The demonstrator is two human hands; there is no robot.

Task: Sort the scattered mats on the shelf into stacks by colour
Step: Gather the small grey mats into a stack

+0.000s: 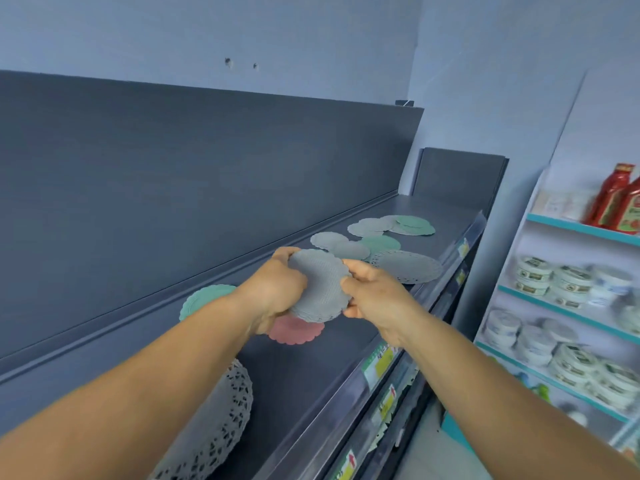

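Round scalloped mats, part sorted, on a dark shelf.
A grey stack is held tilted above the shelf; a pink mat lies flat beneath it and a green mat to its left. Beyond lie overlapping grey mats, green mats and a large grey lace mat; another lace mat lies nearest.

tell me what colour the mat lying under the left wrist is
Pink, with a scalloped edge; seen in the head view, the only one.
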